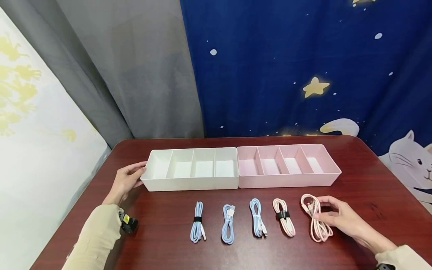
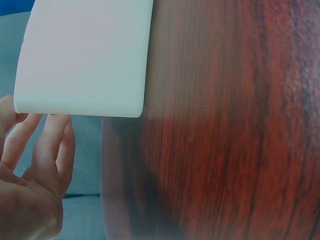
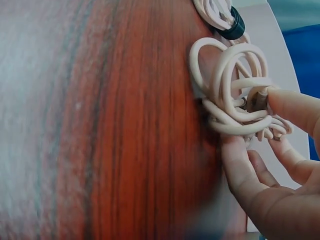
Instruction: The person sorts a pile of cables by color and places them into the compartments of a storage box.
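A white divided box [image 1: 194, 183] stands end to end with a pink divided box [image 1: 290, 181] on the table. My left hand [image 1: 127, 180] touches the left end of the white box with its fingertips, fairly straight in the left wrist view. At the right, my right hand [image 1: 344, 219] pinches a coiled pale pink cable [image 1: 318, 225] between thumb and fingers; the right wrist view shows its loose loops [image 3: 230, 90] and a plug by the thumb. Left of it lies another pale pink cable [image 1: 287, 223] with a black strap.
Three blue coiled cables lie in a row before the boxes: one with a black strap [image 1: 197, 223], a middle one [image 1: 227, 228] and one with a pale tie [image 1: 257, 221]. Behind the dark red wooden table [image 1: 162, 247] hang grey and blue curtains [image 1: 253, 75].
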Action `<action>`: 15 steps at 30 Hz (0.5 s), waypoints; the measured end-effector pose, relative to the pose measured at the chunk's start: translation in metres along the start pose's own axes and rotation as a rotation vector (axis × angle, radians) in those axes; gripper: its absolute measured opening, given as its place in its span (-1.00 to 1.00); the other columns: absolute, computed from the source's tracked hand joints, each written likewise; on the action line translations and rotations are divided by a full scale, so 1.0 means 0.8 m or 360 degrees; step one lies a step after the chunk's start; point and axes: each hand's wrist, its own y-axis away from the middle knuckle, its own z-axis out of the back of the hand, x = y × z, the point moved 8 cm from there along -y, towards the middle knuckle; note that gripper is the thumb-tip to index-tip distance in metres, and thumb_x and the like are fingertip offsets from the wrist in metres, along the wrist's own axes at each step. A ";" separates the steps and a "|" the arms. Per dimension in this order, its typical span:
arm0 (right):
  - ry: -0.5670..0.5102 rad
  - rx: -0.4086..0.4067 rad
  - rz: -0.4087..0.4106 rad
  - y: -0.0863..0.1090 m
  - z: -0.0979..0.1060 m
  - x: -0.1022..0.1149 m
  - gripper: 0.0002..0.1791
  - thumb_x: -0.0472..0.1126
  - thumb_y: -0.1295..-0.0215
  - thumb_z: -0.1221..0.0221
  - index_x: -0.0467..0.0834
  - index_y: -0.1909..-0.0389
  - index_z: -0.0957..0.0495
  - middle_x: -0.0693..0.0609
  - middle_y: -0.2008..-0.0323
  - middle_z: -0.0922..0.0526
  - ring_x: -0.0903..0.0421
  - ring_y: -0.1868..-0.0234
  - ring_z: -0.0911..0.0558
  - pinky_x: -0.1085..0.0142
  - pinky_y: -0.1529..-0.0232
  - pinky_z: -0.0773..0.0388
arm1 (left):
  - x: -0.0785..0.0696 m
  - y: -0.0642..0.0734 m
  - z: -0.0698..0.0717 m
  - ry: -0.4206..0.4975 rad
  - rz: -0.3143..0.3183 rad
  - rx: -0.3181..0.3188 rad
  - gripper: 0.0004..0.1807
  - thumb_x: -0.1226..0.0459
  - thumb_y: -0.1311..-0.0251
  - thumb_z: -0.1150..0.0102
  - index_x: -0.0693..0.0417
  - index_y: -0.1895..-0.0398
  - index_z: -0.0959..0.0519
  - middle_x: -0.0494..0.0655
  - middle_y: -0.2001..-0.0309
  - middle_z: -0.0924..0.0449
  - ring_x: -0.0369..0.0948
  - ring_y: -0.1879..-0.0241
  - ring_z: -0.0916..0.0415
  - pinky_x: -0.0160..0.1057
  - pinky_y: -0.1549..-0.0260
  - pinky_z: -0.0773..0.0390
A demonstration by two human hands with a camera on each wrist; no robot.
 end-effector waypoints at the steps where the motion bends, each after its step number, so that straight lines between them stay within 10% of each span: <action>1: 0.0001 -0.0015 0.0007 0.001 0.001 0.000 -0.49 -0.33 -0.11 -0.17 -0.47 -0.02 -0.22 -0.08 0.18 -0.44 0.16 0.32 -0.58 0.28 0.40 -0.53 | -0.001 -0.001 -0.001 -0.0003 -0.0002 -0.0001 -0.46 0.09 -0.16 -0.08 0.18 -0.16 -0.36 -0.24 0.27 -0.44 -0.43 0.39 -0.47 -0.34 0.40 -0.54; 15: -0.0065 -0.0095 0.0098 0.008 0.001 0.003 -0.56 -0.38 -0.09 -0.16 -0.41 0.05 -0.23 -0.02 0.21 -0.44 0.16 0.32 -0.57 0.26 0.41 -0.53 | 0.001 0.000 0.000 -0.0031 0.0007 0.0023 -0.41 0.04 -0.15 -0.06 0.17 -0.19 -0.32 -0.12 0.17 -0.43 -0.43 0.37 -0.47 -0.27 0.33 -0.54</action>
